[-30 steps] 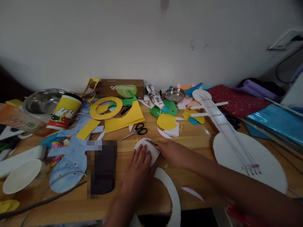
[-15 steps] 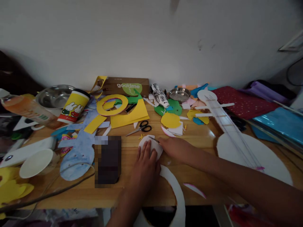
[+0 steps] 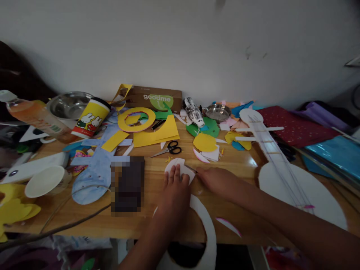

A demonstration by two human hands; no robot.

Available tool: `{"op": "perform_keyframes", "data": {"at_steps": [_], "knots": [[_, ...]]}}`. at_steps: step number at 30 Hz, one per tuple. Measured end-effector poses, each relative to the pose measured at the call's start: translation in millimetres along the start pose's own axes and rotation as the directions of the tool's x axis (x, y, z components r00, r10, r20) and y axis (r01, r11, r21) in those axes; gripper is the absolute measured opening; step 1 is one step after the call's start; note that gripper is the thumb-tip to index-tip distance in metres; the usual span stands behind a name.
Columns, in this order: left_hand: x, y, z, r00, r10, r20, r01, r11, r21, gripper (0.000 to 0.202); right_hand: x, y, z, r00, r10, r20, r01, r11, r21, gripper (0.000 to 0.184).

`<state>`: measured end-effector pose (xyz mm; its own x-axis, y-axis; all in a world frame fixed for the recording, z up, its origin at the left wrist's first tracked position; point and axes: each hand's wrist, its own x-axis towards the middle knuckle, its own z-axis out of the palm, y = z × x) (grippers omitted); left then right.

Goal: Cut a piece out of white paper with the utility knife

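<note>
My left hand [image 3: 174,193] lies with its fingers stretched over a small white piece of card [image 3: 177,162], pressing it against the table. Closed in a pinch, my right hand [image 3: 213,178] grips a slim craft knife [image 3: 190,167]; its thin blade touches the card's right part, and its handle is hidden in the fist. Below my left wrist, a white card ring [image 3: 209,228] overhangs the table's front edge, partly covered by that arm. Black-handled scissors [image 3: 168,149] lie beyond the card. A white offcut with a pink edge [image 3: 229,226] rests under my right forearm.
At right lies a white guitar-shaped cutout [image 3: 292,185] with strings. On the left are a blue painted cutout [image 3: 91,189], a white bowl [image 3: 45,182], a cup with rabbits [image 3: 90,118] and a bottle [image 3: 33,116]. A yellow ring [image 3: 122,122] and brown box [image 3: 157,98] stand behind.
The knife has moved slightly right and down, drawn back with my right hand. My left hand still presses the card, its fingers shifted a little. The whole view has tilted slightly.
</note>
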<state>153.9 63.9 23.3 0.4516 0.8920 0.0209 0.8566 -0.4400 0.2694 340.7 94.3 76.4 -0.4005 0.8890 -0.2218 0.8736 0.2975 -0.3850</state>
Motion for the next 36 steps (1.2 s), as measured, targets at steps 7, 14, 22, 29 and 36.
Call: {"op": "perform_keyframes", "data": {"at_steps": [7,14,22,29,36], "knots": [[6.9,1.4,-9.6,0.999,-0.014,-0.046,0.013,1.000,-0.029,0.027,-55.2,26.5,16.5,0.980,0.195,-0.035,-0.198,0.954,-0.225,0.036],[4.1,-14.7,-44.1,0.992,-0.004,-0.126,-0.013,0.991,-0.131,0.047,-71.3,27.0,22.3,0.909,0.216,-0.358,-0.328,0.899,-0.291,0.034],[-40.5,-39.5,-97.2,0.928,-0.352,0.122,0.213,0.230,-0.950,0.035,-34.5,-48.6,-21.6,0.950,0.078,-0.301,0.148,0.736,0.660,0.028],[-50.3,-10.0,-64.5,0.872,-0.396,0.287,0.106,-0.419,-0.902,0.066,-25.6,-66.6,-4.1,0.956,0.185,-0.228,0.088,0.559,0.824,0.012],[-52.5,9.5,-56.4,0.807,-0.456,0.376,0.127,-0.487,-0.864,0.052,-23.8,-65.1,-2.5,0.938,0.172,-0.301,0.092,0.715,0.693,0.005]]}}
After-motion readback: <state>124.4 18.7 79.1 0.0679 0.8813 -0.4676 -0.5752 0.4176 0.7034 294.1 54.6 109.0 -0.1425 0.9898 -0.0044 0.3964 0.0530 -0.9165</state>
